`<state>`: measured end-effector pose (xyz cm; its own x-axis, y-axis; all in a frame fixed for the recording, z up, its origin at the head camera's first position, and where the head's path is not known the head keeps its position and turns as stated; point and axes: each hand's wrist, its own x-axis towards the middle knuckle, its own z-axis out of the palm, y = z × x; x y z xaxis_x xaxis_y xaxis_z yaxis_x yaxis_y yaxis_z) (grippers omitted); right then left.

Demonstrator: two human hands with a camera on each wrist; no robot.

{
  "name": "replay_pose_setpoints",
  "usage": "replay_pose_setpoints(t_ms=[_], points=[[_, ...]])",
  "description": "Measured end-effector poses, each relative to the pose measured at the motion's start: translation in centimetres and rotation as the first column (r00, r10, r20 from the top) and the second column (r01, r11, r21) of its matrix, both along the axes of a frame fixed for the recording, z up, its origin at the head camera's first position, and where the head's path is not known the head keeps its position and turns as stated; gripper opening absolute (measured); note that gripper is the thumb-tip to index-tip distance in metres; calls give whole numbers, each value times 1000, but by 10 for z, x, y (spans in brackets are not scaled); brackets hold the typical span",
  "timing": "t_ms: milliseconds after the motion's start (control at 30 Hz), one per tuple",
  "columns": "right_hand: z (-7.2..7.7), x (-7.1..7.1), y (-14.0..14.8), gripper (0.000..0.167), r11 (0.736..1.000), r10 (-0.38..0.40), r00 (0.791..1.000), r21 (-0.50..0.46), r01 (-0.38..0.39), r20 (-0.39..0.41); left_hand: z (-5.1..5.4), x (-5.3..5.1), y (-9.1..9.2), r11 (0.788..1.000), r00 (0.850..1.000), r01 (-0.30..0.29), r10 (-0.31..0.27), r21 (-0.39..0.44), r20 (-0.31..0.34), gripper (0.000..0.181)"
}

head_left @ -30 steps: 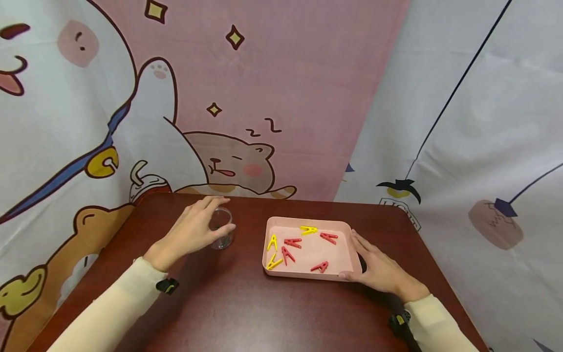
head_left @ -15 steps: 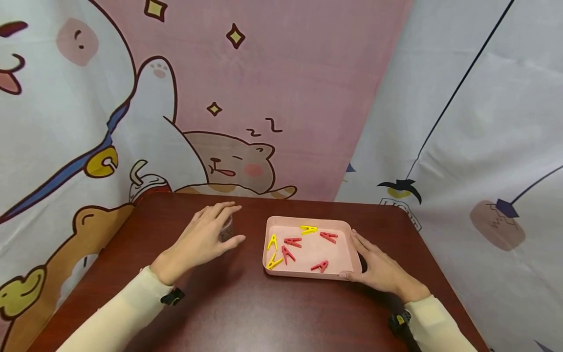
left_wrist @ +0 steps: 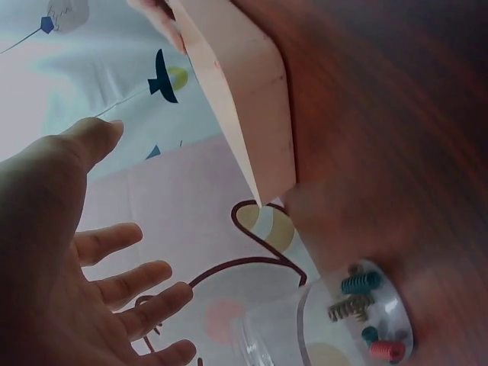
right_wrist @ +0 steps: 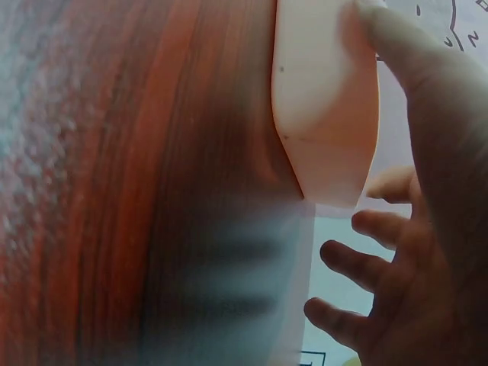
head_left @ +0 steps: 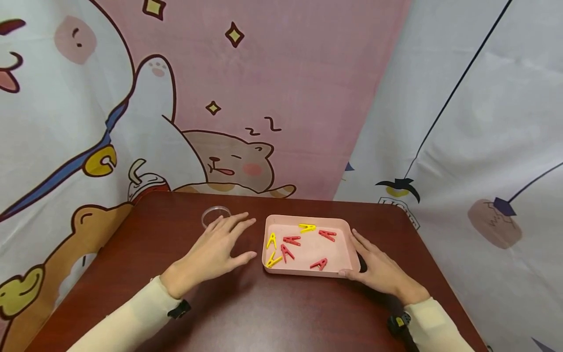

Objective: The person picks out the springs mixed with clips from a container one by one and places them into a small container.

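Observation:
My left hand (head_left: 211,254) hovers over the table with fingers spread and holds nothing. Just behind it stands a clear jar (head_left: 215,211), partly covered by the hand; in the left wrist view, small coloured coil springs (left_wrist: 361,283) show in the jar's base. A shallow pink tray (head_left: 338,259) lies to the right. In it are 3 yellow clothespins (head_left: 271,240) and several red clothespins (head_left: 319,264). My right hand (head_left: 382,269) rests at the tray's right end, thumb touching the near corner and fingers extended along the side.
The dark brown wooden table (head_left: 264,313) reaches back to a printed cloth (head_left: 308,98) with cartoon animals. Bands with small black devices (head_left: 179,309) sit on both wrists.
My left hand has moved rightward and nearer from beside the jar toward the tray, uncovering the jar's rim. The right hand and the tray stay put.

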<state>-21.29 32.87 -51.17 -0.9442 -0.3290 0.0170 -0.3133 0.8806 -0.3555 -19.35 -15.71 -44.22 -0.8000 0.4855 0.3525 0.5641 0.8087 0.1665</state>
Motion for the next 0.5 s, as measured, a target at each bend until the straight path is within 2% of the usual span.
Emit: replay_pose_setpoints(t_ms=[233, 500], points=[[6, 5, -4, 119, 999, 26, 996, 24, -24, -86, -9, 2, 6, 999, 1000, 23, -22, -30, 23, 89], [15, 15, -18, 116, 996, 63, 975, 77, -47, -214, -18, 4, 6, 998, 999, 15, -13, -68, 32, 91]])
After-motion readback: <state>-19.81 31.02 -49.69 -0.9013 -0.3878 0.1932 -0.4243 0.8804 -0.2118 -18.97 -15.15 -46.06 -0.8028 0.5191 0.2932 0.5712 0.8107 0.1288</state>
